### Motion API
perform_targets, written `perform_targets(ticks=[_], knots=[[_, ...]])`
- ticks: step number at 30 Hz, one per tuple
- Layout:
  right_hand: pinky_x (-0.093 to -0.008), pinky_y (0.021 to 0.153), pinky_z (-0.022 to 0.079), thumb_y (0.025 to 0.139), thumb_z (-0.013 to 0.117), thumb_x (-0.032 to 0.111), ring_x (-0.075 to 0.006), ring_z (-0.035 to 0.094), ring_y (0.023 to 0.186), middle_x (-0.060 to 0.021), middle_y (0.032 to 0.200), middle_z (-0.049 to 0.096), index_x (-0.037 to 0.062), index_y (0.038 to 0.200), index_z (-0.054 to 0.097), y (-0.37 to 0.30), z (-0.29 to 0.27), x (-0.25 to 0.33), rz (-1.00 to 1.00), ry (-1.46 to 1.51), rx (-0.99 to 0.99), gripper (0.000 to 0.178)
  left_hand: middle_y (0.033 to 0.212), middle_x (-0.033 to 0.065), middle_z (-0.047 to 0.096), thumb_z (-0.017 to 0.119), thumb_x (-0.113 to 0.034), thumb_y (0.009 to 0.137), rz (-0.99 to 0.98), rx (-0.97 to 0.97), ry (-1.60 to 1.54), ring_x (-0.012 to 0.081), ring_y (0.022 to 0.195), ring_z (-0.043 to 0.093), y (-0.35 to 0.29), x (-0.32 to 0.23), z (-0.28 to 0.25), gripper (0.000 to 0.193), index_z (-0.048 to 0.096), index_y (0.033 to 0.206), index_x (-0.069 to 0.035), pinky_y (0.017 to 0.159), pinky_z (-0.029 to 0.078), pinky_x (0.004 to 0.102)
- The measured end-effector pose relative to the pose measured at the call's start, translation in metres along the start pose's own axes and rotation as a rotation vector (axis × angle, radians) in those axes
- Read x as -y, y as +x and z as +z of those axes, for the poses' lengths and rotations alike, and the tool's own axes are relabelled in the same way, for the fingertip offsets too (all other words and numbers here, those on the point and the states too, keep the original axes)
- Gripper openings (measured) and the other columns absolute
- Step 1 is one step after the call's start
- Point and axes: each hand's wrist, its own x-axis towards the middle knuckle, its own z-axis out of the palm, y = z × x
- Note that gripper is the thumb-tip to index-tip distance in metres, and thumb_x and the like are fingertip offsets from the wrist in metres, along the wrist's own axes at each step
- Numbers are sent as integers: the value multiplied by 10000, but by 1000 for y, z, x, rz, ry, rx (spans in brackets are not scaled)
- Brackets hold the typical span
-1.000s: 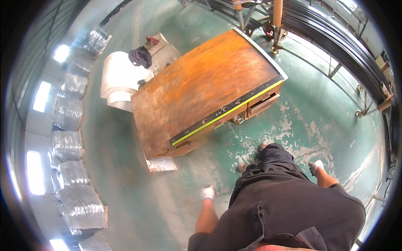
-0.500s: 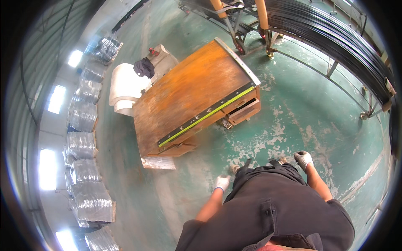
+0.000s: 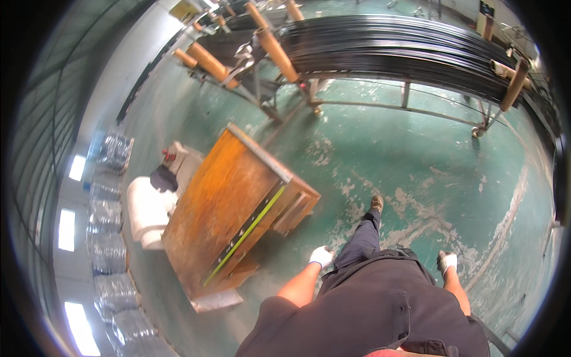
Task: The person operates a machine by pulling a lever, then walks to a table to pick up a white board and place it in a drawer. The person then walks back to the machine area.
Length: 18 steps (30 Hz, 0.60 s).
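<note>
My left hand [image 3: 323,256], in a white work glove, hangs beside my left hip with its fingers loosely curled. Nothing shows in it. At my right side, the gloved right hand [image 3: 446,261] is also curled in and holds nothing that I can see. Nearest to the left hand stands a wooden workbench [image 3: 220,196] with a worn orange-brown top, apart from the hand. A yellow-green strip [image 3: 245,235] runs along its near long edge beside a black one. A drawer [image 3: 292,213] sits below that edge. My left foot [image 3: 376,204] is stretched forward on the floor.
A wheeled rack [image 3: 357,105] bearing long black strips [image 3: 392,53] spans the far side, with brown padded posts [image 3: 276,55]. White rolls [image 3: 144,208] and a dark cloth [image 3: 162,178] lie beyond the bench. Plastic-wrapped stacks [image 3: 108,252] line the left wall. The green floor [image 3: 404,160] has peeling paint.
The view has turned to the right, so the bench and rack sit further left in it. My left leg has stepped forward. Both hands remain at my sides.
</note>
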Motion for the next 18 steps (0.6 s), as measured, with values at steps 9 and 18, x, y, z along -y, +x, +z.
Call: perform_targets(ticks=[9, 18], knots=[[-470, 626, 538, 1028, 723, 320, -306, 700, 690, -177, 851, 759, -58, 1103, 763, -5, -24, -68, 266, -104, -291, 388, 1220, 236, 787, 679, -387, 926, 173, 167, 53, 388, 1182, 745, 222, -202, -15, 473, 797, 1209, -27, 1048, 566, 443], [-380, 847, 577, 1000, 760, 200, -240, 742, 938, -154, 1026, 807, -26, 1160, 789, -18, -36, 65, 250, 538, -558, 279, 1193, 199, 801, 674, -402, 968, 622, 201, 439, 353, 1149, 756, 306, -496, -38, 440, 790, 1196, -44, 1025, 577, 430]])
